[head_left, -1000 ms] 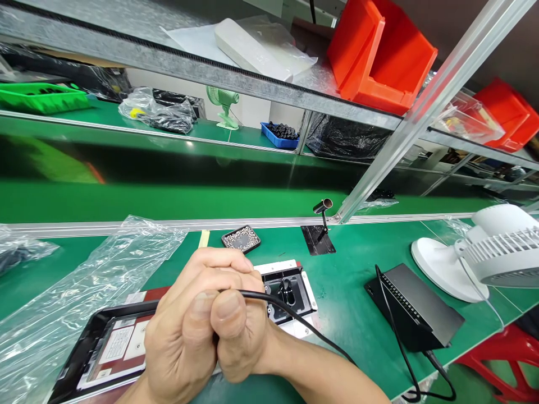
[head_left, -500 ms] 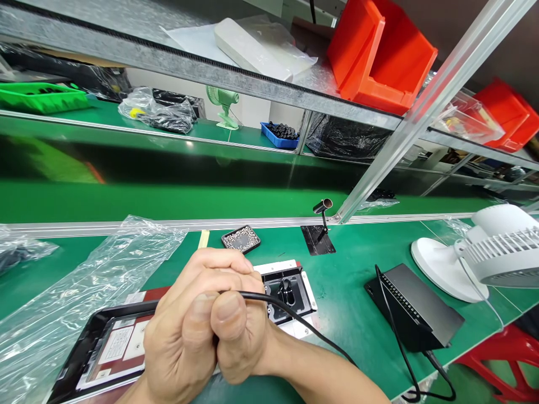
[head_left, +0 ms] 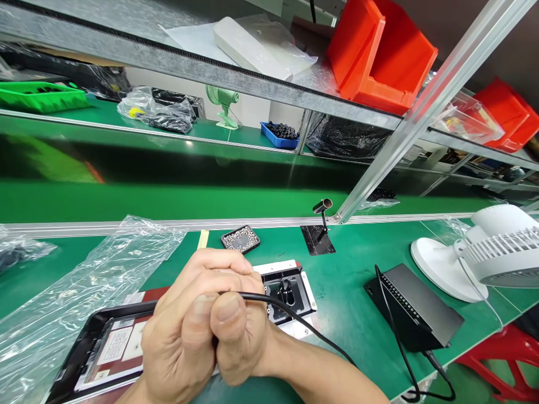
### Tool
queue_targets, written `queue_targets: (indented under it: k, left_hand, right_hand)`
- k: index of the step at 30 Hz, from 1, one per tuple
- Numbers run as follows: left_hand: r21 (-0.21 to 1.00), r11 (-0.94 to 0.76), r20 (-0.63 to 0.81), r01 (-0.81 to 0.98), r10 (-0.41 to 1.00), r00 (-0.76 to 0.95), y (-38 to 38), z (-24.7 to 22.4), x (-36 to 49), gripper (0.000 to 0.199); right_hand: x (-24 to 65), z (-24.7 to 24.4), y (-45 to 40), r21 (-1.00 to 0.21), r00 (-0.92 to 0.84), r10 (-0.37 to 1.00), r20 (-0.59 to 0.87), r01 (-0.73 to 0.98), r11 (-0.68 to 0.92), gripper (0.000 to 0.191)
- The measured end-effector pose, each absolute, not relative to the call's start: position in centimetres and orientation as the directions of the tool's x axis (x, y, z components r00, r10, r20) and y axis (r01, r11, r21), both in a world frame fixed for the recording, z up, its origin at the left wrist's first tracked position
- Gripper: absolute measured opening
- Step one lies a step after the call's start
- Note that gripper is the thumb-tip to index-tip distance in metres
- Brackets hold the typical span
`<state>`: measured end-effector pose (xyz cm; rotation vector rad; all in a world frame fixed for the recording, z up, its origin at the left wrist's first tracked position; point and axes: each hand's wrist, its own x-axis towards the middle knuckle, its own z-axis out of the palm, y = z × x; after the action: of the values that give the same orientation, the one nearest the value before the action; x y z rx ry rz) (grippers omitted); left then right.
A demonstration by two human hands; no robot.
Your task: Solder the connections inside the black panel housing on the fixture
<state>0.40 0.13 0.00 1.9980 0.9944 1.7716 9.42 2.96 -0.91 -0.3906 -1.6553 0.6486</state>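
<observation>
My left hand (head_left: 179, 336) and my right hand (head_left: 244, 342) are pressed against each other, thumbs side by side. Both are closed around a black cable (head_left: 303, 320), which runs out between them over my right forearm. What lies inside the fists is hidden. Beneath them lies a device with a black frame (head_left: 80, 342), a reddish-brown panel and a white label (head_left: 114, 344). To its right, a black recessed housing (head_left: 301, 303) with a white metal edge shows past my hands. The middle of the device is covered by them.
Behind my hands sits a small tray of screws (head_left: 241, 239). Clear plastic sheeting (head_left: 96, 280) spreads over the left side. A black stand (head_left: 319, 240) stands near the upright post (head_left: 379, 151). At right are a black box (head_left: 415, 306) with a cable and a white fan (head_left: 497, 252).
Almost nothing differs. My hands stay clasped on the cable, with only a very slight shift of the left hand leftward.
</observation>
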Motion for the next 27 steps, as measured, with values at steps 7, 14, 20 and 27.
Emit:
queue_targets:
  k: [7, 14, 20, 27]
  left_hand:
    - [0.634, -0.714, 0.748, 0.298, 0.663, -0.003, 0.18, 0.0, 0.63, 0.031]
    - [0.616, -0.726, 0.757, 0.307, 0.653, 0.024, 0.11, 0.09, 0.41, 0.031]
    - [0.653, -0.698, 0.733, 0.294, 0.68, -0.011, 0.1, -0.35, 0.3, 0.033]
    - [0.667, -0.692, 0.717, 0.275, 0.697, 0.015, -0.04, -0.49, -0.03, 0.034]
  right_hand:
    - [9.39, -1.1, 3.17, -0.584, -0.279, 0.538, 0.796, -0.117, 0.803, 0.01]
    - [9.37, -0.75, 3.04, -0.559, -0.178, 0.534, 0.826, -0.147, 0.816, 0.008]
    - [9.65, -0.95, 3.26, -0.559, -0.234, 0.517, 0.823, -0.173, 0.811, 0.009]
    - [9.68, -1.21, 3.21, -0.557, -0.246, 0.519, 0.819, -0.116, 0.823, 0.009]
